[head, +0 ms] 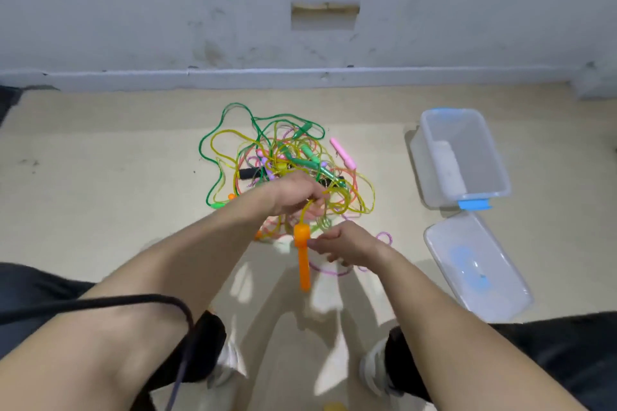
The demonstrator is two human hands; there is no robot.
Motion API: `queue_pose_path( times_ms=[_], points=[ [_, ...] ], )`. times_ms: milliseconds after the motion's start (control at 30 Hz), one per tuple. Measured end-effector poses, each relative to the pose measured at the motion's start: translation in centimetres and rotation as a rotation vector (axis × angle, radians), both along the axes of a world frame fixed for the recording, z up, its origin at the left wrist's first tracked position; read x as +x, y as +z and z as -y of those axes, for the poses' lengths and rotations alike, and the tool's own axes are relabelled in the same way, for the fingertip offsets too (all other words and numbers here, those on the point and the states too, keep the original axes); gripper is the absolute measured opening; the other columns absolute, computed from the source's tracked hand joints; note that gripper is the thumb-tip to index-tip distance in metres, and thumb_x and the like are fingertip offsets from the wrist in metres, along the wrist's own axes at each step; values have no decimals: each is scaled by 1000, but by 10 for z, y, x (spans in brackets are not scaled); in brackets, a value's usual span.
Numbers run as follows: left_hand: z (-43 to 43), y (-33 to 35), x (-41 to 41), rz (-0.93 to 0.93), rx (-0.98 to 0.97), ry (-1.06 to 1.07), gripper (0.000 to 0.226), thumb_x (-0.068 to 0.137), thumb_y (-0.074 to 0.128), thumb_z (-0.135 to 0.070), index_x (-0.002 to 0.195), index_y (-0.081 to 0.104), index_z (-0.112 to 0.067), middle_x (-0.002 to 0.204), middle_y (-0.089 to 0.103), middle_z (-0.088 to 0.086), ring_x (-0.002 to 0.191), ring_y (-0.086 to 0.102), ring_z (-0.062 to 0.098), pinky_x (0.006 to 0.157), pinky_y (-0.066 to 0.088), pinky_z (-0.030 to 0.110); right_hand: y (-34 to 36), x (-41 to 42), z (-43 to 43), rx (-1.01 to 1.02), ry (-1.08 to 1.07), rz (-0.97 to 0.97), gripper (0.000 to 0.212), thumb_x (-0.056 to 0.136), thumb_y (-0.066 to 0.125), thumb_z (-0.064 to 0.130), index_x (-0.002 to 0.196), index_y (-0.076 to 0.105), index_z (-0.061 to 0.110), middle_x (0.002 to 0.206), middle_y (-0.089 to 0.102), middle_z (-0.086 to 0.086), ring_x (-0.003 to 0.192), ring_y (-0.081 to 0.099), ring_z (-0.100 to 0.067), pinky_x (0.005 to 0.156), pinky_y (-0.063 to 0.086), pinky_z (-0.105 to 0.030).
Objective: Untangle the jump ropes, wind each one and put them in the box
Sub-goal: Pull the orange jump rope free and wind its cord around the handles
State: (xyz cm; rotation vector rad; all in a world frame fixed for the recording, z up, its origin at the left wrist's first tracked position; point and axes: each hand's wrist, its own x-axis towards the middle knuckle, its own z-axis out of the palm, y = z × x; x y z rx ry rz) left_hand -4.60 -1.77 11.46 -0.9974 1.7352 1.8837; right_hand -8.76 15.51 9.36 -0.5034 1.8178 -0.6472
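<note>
Two pinches | left grip [295, 195]: yellow cord [302, 214] | right grip [350, 242]: orange handle [304, 264] just below

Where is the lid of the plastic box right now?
In the head view, the clear lid lies on the floor at right, just nearer the person than the open box.

tangled ropes [283, 160], open clear box [464, 157]

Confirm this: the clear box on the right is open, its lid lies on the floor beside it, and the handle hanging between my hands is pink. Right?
Not quite. In the head view the handle hanging between your left hand and right hand is orange, not pink. The clear box is open, its lid on the floor beside it.
</note>
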Motion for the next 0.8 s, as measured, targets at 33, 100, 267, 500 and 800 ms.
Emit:
queue_pose_path(
  times_ms=[33, 100, 267, 500, 800],
  points=[
    [4, 22, 5, -1, -30, -39, 22, 96, 47, 0, 86, 65, -4, 62, 51, 7, 45, 52, 15, 44, 43, 24, 14, -6, 0, 26, 53, -103, 31, 87, 73, 41, 66, 68, 18, 73, 65, -2, 66, 57, -16, 58, 49, -30],
    [10, 67, 15, -62, -131, -146, 23, 95, 48, -7, 85, 69, -7, 60, 42, 2, 45, 38, 13, 42, 31, 20, 45, -21, 0, 49, 41, -342, 25, 86, 69, 28, 69, 67, 9, 72, 65, -8, 69, 58, -21, 69, 54, -41],
    [26, 156, 40, -327, -232, -266, 27, 95, 63, -37, 81, 75, -17, 64, 38, 6, 53, 33, 14, 50, 23, 28, 124, -49, 10, -20, 119, -590, 69, 70, 79, 31, 133, 49, 29, 133, 44, -12, 125, 46, -31, 107, 40, -38],
    [53, 192, 48, -511, 96, 49, 26, 102, 44, -28, 81, 53, -16, 54, 27, -9, 47, 21, 6, 50, 19, 24, 129, -39, 46, -119, 458, -287, 8, 82, 72, 20, 75, 69, 24, 87, 59, 2, 86, 53, -13, 85, 40, -33],
    [149, 154, 71, -412, -8, 695, 44, 100, 46, -52, 67, 32, -27, 44, 26, -9, 37, 22, 7, 44, 17, 23, 82, -77, 44, -3, 184, -415, 20, 99, 57, 26, 81, 57, 18, 75, 65, -2, 74, 60, -24, 59, 44, -27]
  ],
)
